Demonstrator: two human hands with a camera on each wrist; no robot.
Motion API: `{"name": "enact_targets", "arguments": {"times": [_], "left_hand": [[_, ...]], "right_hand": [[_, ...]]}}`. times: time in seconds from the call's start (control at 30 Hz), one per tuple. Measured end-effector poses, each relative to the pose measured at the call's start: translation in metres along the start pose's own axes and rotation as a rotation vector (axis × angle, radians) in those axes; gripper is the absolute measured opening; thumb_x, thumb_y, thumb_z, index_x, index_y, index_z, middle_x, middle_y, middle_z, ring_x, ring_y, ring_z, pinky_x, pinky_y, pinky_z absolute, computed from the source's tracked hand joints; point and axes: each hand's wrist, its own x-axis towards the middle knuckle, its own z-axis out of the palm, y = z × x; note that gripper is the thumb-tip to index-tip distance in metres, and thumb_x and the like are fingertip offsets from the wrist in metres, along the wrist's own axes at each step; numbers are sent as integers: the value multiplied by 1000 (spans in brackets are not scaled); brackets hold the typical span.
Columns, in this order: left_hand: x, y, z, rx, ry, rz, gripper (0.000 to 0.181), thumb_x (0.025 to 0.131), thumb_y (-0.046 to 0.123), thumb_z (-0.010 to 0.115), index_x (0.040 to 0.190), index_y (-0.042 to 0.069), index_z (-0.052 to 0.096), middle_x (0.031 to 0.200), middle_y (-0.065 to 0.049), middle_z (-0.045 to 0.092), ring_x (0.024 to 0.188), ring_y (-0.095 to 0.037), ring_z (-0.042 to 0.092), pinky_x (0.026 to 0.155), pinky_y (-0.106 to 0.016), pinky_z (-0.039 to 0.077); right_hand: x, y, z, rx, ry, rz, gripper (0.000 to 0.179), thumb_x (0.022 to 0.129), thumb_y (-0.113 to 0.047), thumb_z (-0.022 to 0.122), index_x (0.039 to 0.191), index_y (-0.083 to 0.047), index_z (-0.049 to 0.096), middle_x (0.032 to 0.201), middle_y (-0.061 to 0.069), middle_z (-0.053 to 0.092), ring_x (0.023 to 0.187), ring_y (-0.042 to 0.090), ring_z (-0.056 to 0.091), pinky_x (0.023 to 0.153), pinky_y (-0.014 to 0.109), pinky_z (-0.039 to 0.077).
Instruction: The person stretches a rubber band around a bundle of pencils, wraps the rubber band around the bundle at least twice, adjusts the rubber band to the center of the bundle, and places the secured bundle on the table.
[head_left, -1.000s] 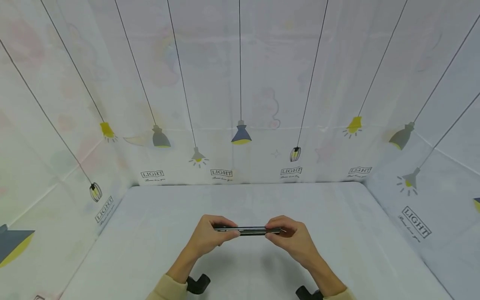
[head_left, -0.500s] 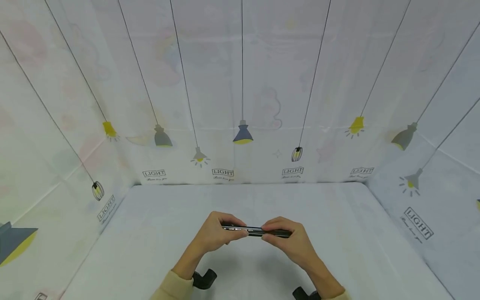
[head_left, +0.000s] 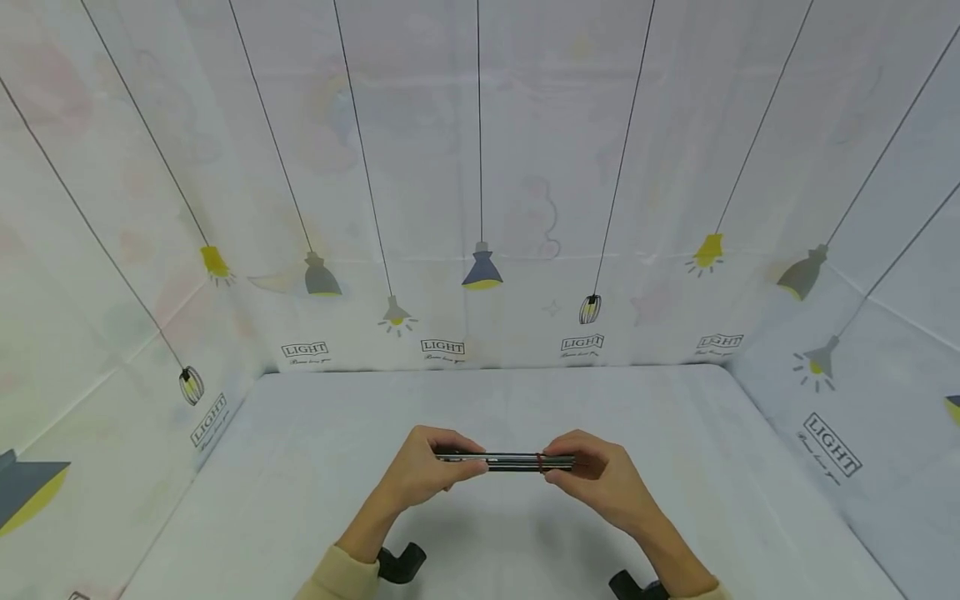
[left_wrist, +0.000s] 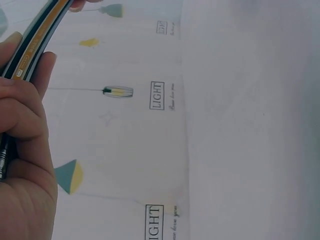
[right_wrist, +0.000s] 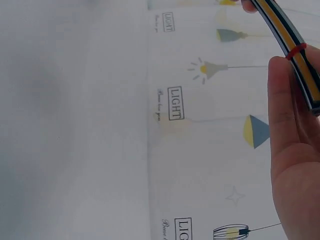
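Several slim striped pencils (head_left: 513,462), dark with white lines and an orange one showing lettering, lie side by side in a level bundle above the table. My left hand (head_left: 422,467) grips the bundle's left part, fingers on the far side and thumb on the near side. Close to the other end, a red rubber band (right_wrist: 296,50) circles the pencils. My right hand (head_left: 596,477) pinches that end, fingertips right beside the band. In the left wrist view, curled fingers (left_wrist: 22,107) cover part of the orange pencil (left_wrist: 35,47).
A white-covered table (head_left: 495,400) lies under both hands. Behind it and at the sides hangs a pale curtain (head_left: 517,167) printed with lamps and LIGHT labels. A black wrist mount (head_left: 401,563) sits at the left wrist, another (head_left: 637,587) at the right.
The bundle shifts slightly right, then back left. The right hand slides outward along it, and the red rubber band now shows around the pencils, left of the right fingertips. The left hand keeps its grip.
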Motion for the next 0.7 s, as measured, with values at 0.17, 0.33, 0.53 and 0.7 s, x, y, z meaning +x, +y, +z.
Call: {"name": "enact_targets", "arguments": {"times": [0.17,0.33,0.53,0.7], "left_hand": [[1,-4,3,-25,-7,30,20,86,19,84,101,7,80,69,-2,65,48,-9,46,44,-23,37],[2,-5,5,-56,12,33,19,85,20,84,100,8,80,69,-2,65,48,-10,46,44,-23,36],[3,-3,8,-63,-5,35,20,86,21,84,101,8,80,67,-1,64,48,-10,46,44,-23,36],[3,0,9,-32,-33,63,17,88,19,82,100,8,80,71,-1,67,48,-9,47,44,-23,39]], "right_hand": [[1,3,6,-19,22,-45,24,88,2,77,110,-3,70,107,16,66,88,21,67,73,31,58],[3,5,10,-20,63,-47,24,86,2,79,108,-2,71,108,15,67,89,16,66,70,29,57],[5,5,16,-18,48,-56,25,85,1,81,108,-3,74,108,14,68,90,18,66,71,30,57],[5,4,21,-20,32,-50,25,84,1,82,107,-5,76,106,12,70,89,19,68,72,30,58]]}}
